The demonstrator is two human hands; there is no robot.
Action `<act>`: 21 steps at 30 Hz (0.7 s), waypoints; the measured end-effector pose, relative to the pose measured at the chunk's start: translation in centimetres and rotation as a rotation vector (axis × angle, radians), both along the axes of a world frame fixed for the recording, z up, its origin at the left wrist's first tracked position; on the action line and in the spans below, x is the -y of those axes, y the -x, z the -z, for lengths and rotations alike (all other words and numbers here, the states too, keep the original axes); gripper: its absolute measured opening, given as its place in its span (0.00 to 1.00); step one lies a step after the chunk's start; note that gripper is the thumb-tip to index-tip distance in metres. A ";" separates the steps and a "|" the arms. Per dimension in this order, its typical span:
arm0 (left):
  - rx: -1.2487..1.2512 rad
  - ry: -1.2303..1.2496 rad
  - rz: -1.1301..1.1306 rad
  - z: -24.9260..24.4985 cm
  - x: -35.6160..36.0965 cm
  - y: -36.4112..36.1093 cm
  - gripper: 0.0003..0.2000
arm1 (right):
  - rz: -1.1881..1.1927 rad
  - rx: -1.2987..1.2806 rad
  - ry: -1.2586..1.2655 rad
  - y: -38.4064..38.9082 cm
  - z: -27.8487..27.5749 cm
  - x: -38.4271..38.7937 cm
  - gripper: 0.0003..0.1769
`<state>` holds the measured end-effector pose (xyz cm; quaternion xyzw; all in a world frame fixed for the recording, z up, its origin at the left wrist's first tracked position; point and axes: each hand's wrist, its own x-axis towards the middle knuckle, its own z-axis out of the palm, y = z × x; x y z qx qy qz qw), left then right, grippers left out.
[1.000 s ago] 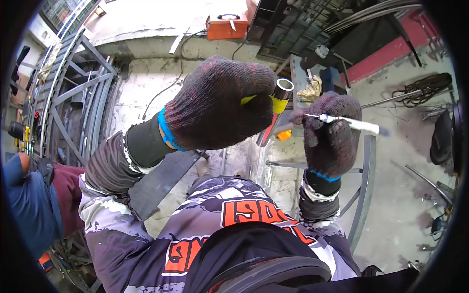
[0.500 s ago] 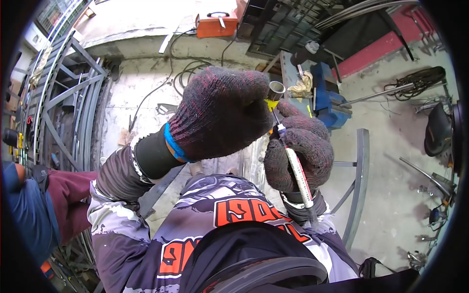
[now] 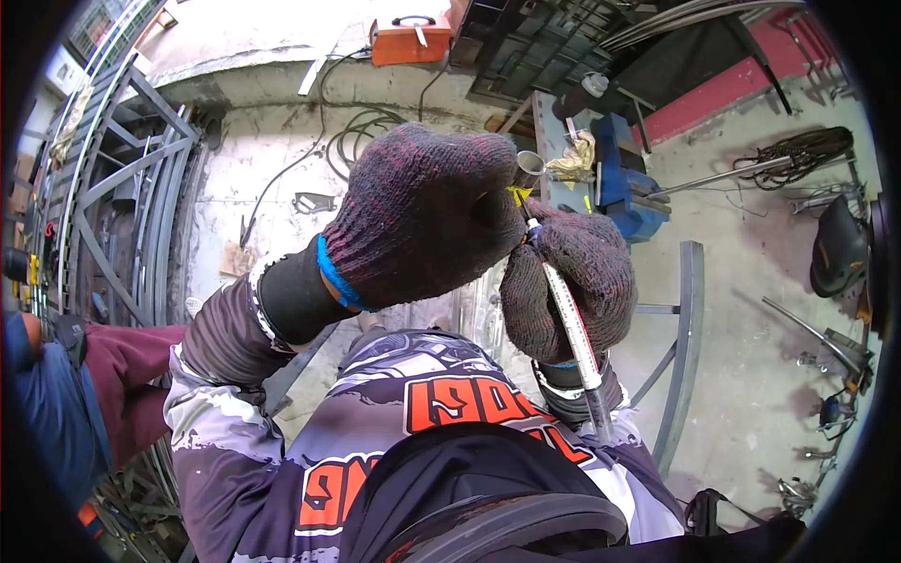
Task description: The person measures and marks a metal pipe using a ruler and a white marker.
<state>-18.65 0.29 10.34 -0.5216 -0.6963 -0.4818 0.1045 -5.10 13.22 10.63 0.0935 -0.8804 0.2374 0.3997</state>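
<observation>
Steel tube (image 3: pixel 530 166) in the left hand (image 3: pixel 422 211), marker (image 3: pixel 569 324) tip set to it.
Left hand closed round the tube just under its open end, held chest-high, with a yellow strip (image 3: pixel 516 194) at the grip. Right hand (image 3: pixel 563 281) closed on the marker, its tip apparently touching the tube beside the strip. Judgement: brace the right hand against the left, stop the tube turning, and draw one short line at the strip's edge.

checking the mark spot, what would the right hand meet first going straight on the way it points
Probably the shiny metal tube gripped in the left hand, beside the yellow tape; the white marker in the right hand nearly touches it.
</observation>
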 end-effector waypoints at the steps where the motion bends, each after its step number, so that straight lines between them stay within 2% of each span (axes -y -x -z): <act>1: 0.001 -0.003 0.002 -0.1 0.0 0.0 0.09 | 0.000 0.001 -0.001 0.0 -0.1 0.0 0.12; 7: 0.023 0.014 0.012 0.0 -0.1 0.0 0.08 | 0.040 -0.031 -0.061 0.0 0.0 0.2 0.13; 9: 0.007 0.031 0.007 0.1 -0.1 -0.1 0.08 | 0.086 0.017 0.022 -0.2 0.2 0.4 0.14; 21: -0.026 0.064 0.024 0.1 0.2 0.1 0.08 | 0.039 0.010 -0.037 -0.1 -0.4 0.2 0.15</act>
